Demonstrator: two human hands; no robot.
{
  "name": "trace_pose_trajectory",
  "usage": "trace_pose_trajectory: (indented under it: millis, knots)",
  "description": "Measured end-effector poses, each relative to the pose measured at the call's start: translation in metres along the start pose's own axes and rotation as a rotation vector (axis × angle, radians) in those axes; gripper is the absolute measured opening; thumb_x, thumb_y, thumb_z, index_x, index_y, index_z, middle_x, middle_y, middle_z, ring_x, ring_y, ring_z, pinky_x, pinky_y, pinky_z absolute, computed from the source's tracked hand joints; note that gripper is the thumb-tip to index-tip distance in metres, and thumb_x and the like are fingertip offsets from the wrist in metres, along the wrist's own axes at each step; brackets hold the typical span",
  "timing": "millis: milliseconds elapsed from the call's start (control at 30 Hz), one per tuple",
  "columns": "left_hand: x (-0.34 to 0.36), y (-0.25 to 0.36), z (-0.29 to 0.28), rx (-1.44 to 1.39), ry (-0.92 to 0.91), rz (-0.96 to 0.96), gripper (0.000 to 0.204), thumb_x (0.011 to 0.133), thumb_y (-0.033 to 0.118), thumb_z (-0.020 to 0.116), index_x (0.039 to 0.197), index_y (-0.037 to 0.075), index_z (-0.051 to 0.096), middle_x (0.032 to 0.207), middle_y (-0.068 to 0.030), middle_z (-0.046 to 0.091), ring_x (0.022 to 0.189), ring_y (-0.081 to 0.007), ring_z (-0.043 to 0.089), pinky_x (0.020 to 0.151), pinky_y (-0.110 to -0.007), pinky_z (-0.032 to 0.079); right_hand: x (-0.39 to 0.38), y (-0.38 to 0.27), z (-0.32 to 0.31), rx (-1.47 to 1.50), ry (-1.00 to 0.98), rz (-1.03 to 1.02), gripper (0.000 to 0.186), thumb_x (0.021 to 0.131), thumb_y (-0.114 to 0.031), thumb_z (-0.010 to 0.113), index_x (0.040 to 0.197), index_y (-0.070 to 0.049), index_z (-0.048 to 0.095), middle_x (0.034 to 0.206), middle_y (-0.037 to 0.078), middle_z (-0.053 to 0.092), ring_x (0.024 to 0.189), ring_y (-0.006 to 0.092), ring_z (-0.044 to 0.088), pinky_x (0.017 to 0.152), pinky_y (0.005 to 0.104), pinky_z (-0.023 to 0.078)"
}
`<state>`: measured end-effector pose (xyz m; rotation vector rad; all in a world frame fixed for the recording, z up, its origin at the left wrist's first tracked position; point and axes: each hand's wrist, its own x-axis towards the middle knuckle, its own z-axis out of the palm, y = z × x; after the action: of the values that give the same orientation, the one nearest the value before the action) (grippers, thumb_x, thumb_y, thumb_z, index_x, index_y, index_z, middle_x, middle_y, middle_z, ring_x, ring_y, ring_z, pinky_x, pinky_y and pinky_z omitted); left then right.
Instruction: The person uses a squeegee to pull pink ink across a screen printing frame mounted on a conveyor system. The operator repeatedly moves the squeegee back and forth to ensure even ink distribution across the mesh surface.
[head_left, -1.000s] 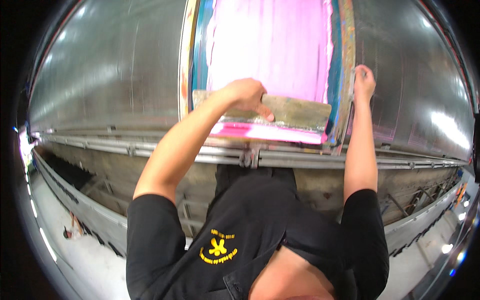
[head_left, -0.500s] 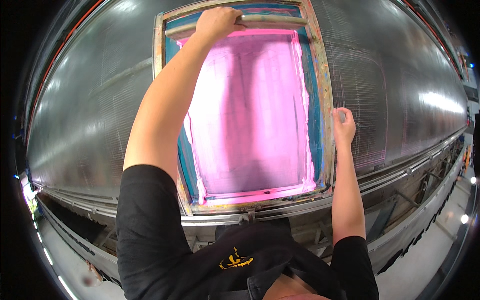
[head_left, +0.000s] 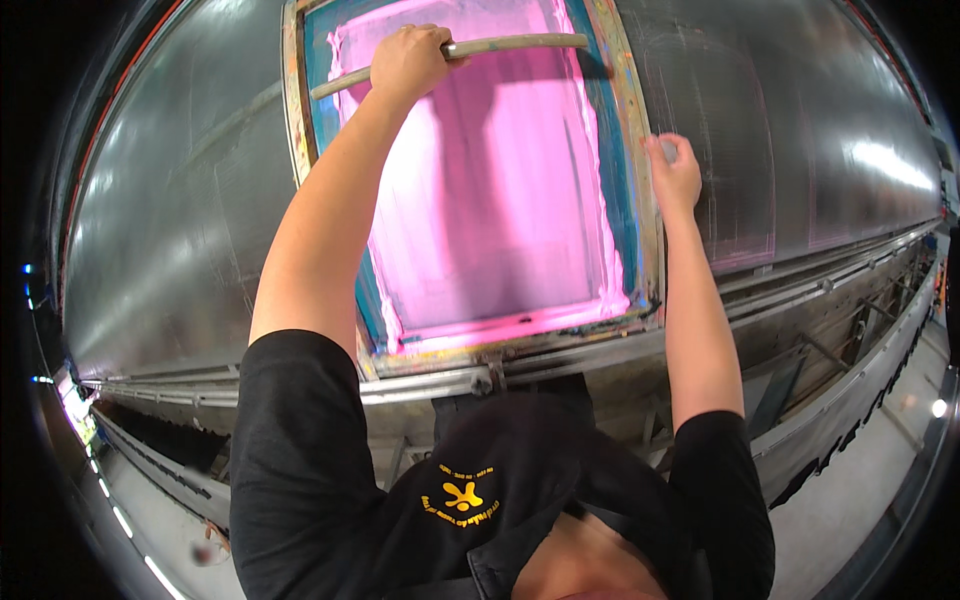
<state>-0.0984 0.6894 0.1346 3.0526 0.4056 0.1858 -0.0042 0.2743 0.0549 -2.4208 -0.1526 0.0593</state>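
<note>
Left hand round the blade, right hand beside the frame

We see the blade point(head_left: 520, 44), a long bar viewed nearly edge-on, crossing the far part of the frame point(head_left: 640, 145) above the pink ink point(head_left: 535, 190). The left hand point(head_left: 412, 62) is wrapped about it somewhat left of its middle, the fingers curled firmly over the bar, so one end sticks out to the left of the fist and a longer stretch to the right. The blade slopes a little, its right end farther away from us, and a dark shadow lies just below that end. Whether its lower edge touches the ink, we cannot tell.

The right hand point(head_left: 678, 175) is well apart from the blade, just outside the frame's right side, above the dark table point(head_left: 800, 120). Its fingers are bent, with thumb and forefinger close together; we cannot tell whether they pinch anything or touch the wood. Inside the frame, teal borders point(head_left: 626, 215) flank the ink, and a metal rail point(head_left: 430, 388) runs along the near side.
</note>
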Motion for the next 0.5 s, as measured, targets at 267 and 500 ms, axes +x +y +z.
trace_pose_trajectory:
  millis: [267, 500]
  knots:
    - [-0.175, 0.098, -0.023, -0.091, -0.061, -0.055, 0.026, 0.080, 0.038, 0.083, 0.087, 0.013, 0.077, 0.088, -0.0046, 0.073, 0.088, -0.0303, 0.070, 0.079, -0.045, 0.059, 0.011, 0.014, 0.001, 0.026, -0.045, -0.061, 0.055, 0.083, -0.062, 0.073, 0.115, -0.018, 0.073, 0.103, 0.013, 0.078, 0.099, 0.0344, 0.073, 0.087, 0.0430, 0.055]
    - [-0.330, 0.187, -0.035, -0.130, -0.089, -0.063, 0.026, 0.071, 0.023, 0.087, 0.095, 0.016, 0.078, 0.090, -0.0011, 0.072, 0.086, -0.0263, 0.067, 0.078, -0.040, 0.056, 0.019, 0.027, 0.005, 0.096, -0.097, -0.082, 0.061, 0.083, -0.065, 0.073, 0.117, -0.015, 0.075, 0.111, 0.012, 0.077, 0.107, 0.0292, 0.073, 0.091, 0.0400, 0.054]
